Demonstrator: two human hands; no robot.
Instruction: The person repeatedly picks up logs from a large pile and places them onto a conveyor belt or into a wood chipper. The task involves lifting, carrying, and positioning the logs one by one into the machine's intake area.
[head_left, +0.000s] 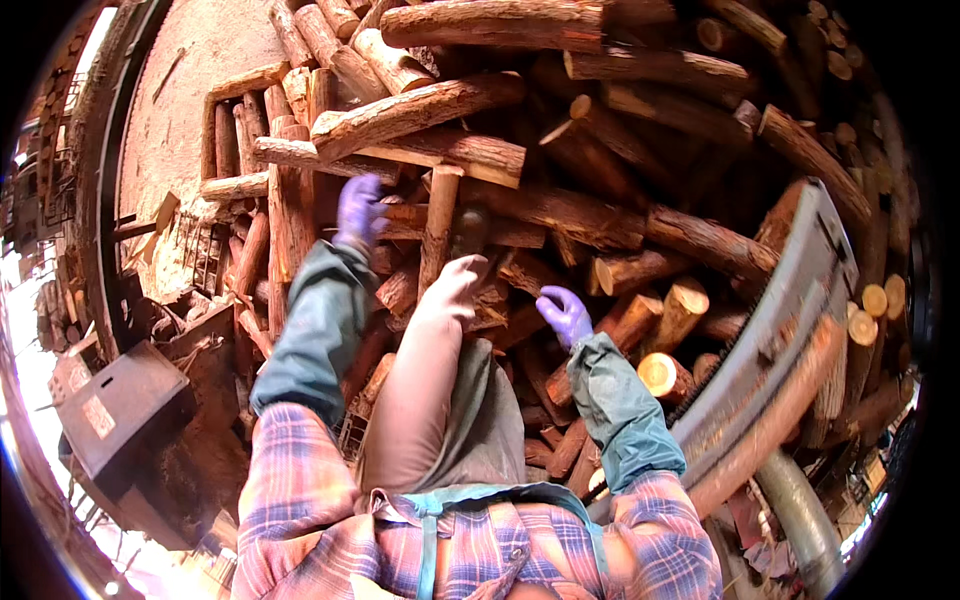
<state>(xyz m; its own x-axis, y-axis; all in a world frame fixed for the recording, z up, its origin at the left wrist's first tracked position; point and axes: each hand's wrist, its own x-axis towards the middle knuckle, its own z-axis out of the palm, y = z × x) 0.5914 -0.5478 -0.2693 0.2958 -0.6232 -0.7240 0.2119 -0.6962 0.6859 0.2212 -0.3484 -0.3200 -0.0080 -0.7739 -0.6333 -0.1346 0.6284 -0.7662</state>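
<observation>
Logs [437,225] near — left hand [360,210] loosely curled, right hand [567,316] half-spread.

**Floor mostly buried under logs**

From my distant seat I see pale, dusty floor [220,60] showing bare at the upper left, with a thin stick [169,76] lying on it. Beside this, a rough rectangle of logs [235,187] surrounds several shorter ones. Across the middle, I find the ground hidden under a tangled pile of logs [570,213], bark mostly reddish brown, lying crosswise over one another. One thick log [415,112] slants across the top of others; a few near the centre right turn pale cut ends upward. At the right, a long log [770,420] runs alongside a gray metal beam [822,270]; I cannot tell what bears it.
</observation>
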